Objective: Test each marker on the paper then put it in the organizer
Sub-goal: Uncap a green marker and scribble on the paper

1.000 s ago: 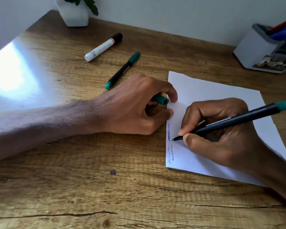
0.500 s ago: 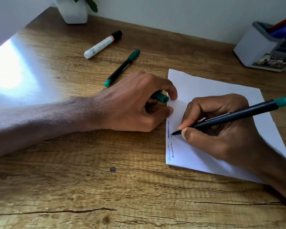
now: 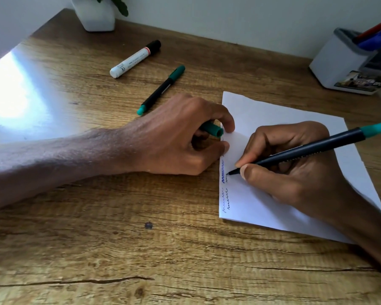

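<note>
Pinching the marker [image 3: 306,151], my right grip [image 3: 295,172] extended the paper's [image 3: 284,111] squiggle [image 3: 227,178] (left grip [image 3: 176,137] holds cap [image 3: 211,130]); test nearly done.

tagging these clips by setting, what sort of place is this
Most likely a desk at home or in an office: a wood-grain tabletop against a plain wall, a white organizer holding pens, and a potted plant at the back.
</note>
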`<state>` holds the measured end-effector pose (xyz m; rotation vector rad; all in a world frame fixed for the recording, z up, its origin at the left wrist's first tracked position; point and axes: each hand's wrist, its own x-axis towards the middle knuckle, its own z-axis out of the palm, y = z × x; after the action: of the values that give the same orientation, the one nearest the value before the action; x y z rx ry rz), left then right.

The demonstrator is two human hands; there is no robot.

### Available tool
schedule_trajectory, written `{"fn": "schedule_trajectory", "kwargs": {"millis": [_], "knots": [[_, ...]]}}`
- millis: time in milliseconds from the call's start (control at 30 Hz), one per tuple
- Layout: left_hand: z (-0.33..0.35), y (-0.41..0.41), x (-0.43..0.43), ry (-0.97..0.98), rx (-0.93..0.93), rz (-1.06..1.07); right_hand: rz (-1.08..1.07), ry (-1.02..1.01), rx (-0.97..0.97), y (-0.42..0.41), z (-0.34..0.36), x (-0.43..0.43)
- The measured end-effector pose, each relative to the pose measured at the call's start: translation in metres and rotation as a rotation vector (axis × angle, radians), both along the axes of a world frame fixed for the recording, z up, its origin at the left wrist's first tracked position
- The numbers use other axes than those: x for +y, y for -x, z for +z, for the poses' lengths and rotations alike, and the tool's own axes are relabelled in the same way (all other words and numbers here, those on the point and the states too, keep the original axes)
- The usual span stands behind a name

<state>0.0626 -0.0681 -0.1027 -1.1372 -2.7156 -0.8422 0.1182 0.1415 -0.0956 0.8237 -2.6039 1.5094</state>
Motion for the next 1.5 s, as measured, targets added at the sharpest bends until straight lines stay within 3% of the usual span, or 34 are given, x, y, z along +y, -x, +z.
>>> {"fn": "schedule_trajectory", "kwargs": {"millis": [1500], "knots": [[0.0028,0.0002,0.0012,0.003,-0.002,-0.019,-0.124,0.107,-0.097,0.0042,-0.0036,-0.0013]]}}
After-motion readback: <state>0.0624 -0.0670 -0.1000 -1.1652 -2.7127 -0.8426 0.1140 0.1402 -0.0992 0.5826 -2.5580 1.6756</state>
